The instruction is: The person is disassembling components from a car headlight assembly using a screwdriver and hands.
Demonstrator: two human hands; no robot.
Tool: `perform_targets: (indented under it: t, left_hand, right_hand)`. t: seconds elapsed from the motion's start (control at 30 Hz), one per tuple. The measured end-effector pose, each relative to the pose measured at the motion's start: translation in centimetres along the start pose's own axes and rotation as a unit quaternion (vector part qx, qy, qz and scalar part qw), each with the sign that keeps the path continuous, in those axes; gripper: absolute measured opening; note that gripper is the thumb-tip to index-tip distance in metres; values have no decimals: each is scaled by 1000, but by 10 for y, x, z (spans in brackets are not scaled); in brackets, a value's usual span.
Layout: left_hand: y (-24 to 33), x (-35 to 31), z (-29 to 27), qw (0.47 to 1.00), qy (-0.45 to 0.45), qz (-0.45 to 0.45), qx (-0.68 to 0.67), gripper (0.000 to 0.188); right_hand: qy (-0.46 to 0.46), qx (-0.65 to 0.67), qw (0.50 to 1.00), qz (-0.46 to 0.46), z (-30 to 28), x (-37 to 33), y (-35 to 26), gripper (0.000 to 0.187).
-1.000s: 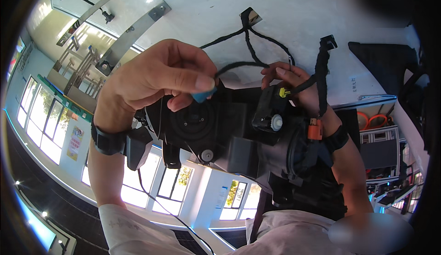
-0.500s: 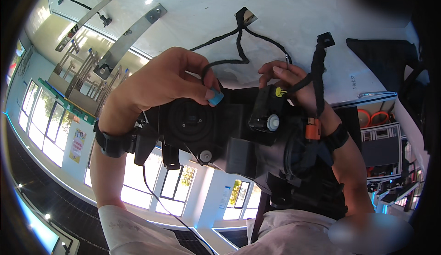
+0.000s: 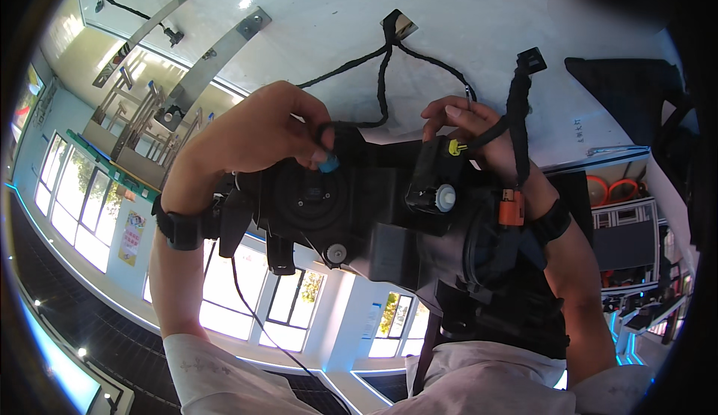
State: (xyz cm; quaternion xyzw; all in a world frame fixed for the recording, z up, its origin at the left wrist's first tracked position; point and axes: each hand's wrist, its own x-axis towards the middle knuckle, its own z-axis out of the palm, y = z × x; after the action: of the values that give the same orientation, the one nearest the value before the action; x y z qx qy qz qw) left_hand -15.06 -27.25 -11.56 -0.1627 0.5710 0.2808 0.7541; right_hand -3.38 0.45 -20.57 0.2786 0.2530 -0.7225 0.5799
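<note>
A black headlight unit (image 3: pixel 393 254) is held in front of me with its back facing me. At its left, my left hand (image 3: pixel 273 134) pinches a small blue connector (image 3: pixel 329 163) on the end of a black taped cable (image 3: pixel 384 86). This connector is just above the round recess (image 3: pixel 313 200) with a socket in it, apart from the socket as far as I see. My right hand (image 3: pixel 467 123) grips the far right edge of the housing, its palm partly hidden. Close to those fingers are a yellow connector (image 3: pixel 456 147) and a white round knob (image 3: pixel 445 200). An orange connector (image 3: pixel 511 208) is plugged in further right.
The wiring harness comes out of a square hole (image 3: pixel 399 25) in a white panel (image 3: pixel 329 41). A thick black cable (image 3: pixel 519 116) hangs over the right side. Metal brackets (image 3: pixel 217 52) stick out at left. Shelving (image 3: pixel 624 243) with orange rings stands at right.
My left hand has moved the blue connector left and slightly down, nearer the round recess. The cable behind it has straightened. My right hand stays in place.
</note>
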Motion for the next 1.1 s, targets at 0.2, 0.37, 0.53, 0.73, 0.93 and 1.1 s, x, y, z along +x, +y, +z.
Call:
perform_targets:
  t: [0.2,0.37,0.53,0.73,0.93,1.1]
  left_hand:
    - [4,3,-6,998,-8,-16,61,11]
    - [9,7,-13,994,-37,-24,105,12]
    - [8,9,-16,989,-73,-9,128,11]
    - [18,14,-13,980,-93,-29,176,13]
    - [10,14,-11,986,-86,-31,138,14]
    - [15,22,-1,983,-89,-33,155,14]
  right_hand:
    - [-2,6,1000,4,0,-1,-2,35]
    - [4,24,1000,-3,1,-1,-1,35]
    - [-2,24,1000,-6,0,0,1,35]
    - [-3,33,999,8,-1,1,2,35]
    - [-8,21,1000,2,1,0,0,35]
    - [-1,32,999,10,0,-2,-2,34]
